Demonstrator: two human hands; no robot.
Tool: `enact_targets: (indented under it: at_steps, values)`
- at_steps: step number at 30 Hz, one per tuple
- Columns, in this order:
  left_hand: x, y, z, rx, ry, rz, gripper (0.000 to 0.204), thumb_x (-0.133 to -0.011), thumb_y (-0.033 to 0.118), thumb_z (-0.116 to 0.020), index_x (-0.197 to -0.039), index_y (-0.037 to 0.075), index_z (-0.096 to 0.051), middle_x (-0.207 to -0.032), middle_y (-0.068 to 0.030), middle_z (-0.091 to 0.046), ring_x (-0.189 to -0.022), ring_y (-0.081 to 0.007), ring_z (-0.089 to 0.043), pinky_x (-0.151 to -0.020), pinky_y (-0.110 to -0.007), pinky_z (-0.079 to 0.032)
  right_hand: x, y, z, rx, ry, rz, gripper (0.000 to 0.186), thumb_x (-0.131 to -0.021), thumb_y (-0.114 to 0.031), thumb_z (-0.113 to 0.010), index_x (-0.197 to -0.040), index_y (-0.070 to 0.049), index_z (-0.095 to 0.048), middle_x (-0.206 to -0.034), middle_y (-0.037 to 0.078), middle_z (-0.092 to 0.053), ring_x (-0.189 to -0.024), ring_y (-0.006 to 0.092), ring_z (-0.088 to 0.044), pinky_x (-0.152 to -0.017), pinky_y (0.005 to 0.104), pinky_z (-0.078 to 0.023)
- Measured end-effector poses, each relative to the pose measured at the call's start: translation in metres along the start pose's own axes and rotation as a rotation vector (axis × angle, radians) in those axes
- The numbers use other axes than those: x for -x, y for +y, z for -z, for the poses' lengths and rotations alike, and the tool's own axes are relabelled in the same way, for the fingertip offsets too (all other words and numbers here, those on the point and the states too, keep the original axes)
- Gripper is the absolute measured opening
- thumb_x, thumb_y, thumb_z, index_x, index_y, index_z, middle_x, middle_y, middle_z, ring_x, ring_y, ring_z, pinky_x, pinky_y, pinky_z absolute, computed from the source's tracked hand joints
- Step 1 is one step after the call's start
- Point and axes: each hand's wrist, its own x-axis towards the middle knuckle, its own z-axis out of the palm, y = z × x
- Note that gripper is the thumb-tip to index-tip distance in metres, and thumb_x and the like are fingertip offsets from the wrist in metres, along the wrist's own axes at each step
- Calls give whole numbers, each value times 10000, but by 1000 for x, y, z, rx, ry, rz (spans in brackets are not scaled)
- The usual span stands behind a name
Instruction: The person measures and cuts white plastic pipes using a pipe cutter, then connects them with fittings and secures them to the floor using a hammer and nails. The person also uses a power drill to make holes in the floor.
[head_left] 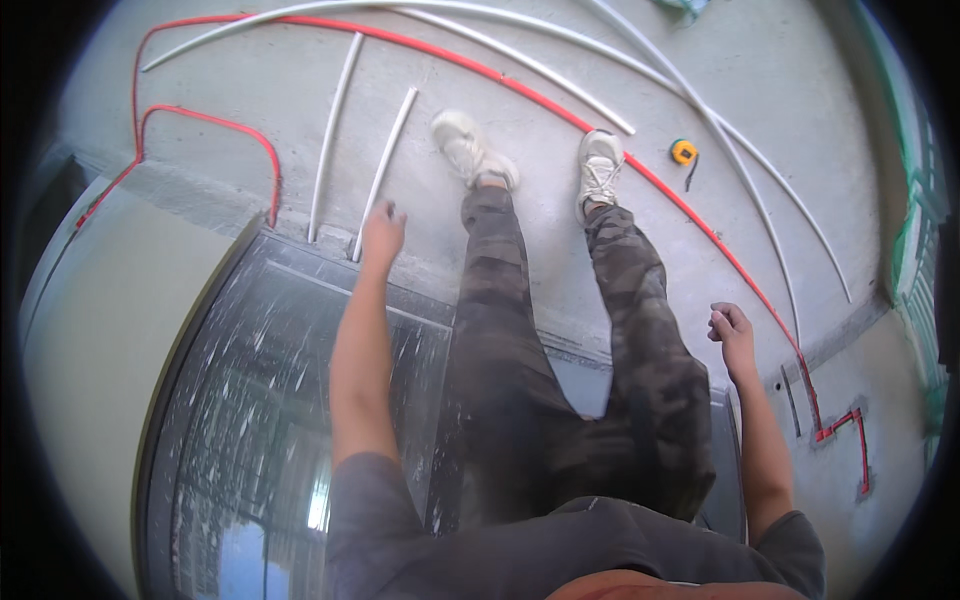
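Observation:
My left hand hangs over the floor, close to the end of a short white pipe. Its fingers look loosely bent but are blurred, so I cannot tell whether anything is in them. Another short white pipe lies to its left. On the other side, my right hand hangs beside my right leg with fingers curled in and no object showing. A red pipe runs across the floor, and my right shoe is at it. My left shoe looks blurred.
Long white pipes cross at the right. A yellow tape measure lies on the concrete floor. A paint-spattered glass panel stands at the near left. Red pipe sections sit in the right wall, near green netting.

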Motion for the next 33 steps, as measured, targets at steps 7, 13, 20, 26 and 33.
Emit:
enact_targets:
  at_steps: [7,13,20,26,33]
  values:
    - [-183,7,-66,-81,6,11,569,-923,129,-742,-1435,-38,-558,-1365,-271,-620,-1269,-434,-617,-1087,-482,-505,-30,0,-63,53,-29,-308,268,-1051,-194,-647,-1212,17,-689,-907,38,-668,-737,115,-611,-691,289,-526]
    - [-232,18,-83,-74,220,33,694,-917,95,-714,-1538,-40,-434,-1476,-267,-524,-1370,-425,-536,-1160,-464,-448,-22,-18,-111,54,-143,-422,201,-1062,-176,-630,-1142,-7,-703,-848,9,-658,-734,103,-603,-701,281,-518]
    - [-235,21,-66,-45,-267,127,499,-886,88,-597,-1371,-27,-618,-1375,-260,-612,-1329,-397,-568,-1153,-466,-446,-33,-72,-134,4,-96,-381,195,-1065,-167,-625,-1151,-11,-705,-881,2,-675,-745,97,-601,-732,275,-520]
    - [-218,37,-67,82,411,-28,290,-845,68,-572,-1059,55,-766,-1136,-207,-723,-1091,-422,-679,-978,-489,-538,-43,-97,-135,34,-81,-404,198,-1064,-191,-629,-1159,-34,-704,-872,4,-664,-750,104,-612,-723,284,-524]
    - [-227,25,-66,40,341,49,315,-859,118,-599,-1102,42,-783,-1080,-237,-731,-1060,-450,-691,-988,-499,-547,-58,-110,-120,97,-82,-396,219,-1062,-200,-629,-1178,-28,-696,-895,17,-664,-741,113,-614,-716,276,-524]
